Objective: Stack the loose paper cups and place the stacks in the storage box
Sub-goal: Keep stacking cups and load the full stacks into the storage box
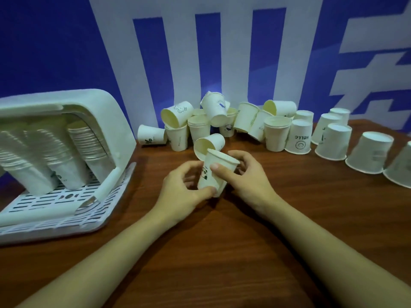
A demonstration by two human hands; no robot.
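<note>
A dark wood-grain table (pixel 222 252) carries a white storage box (pixel 66 134) on its left side. Right of the box, a heap of loose paper cups (pixel 222 121) lies along the far edge, then a row of upside-down cups (pixel 333 142).

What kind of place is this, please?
Probably a staged work table indoors, not a kitchen: a wooden table against a blue-and-white printed wall, a heap of paper cups, and a white storage box holding stacks.
</note>
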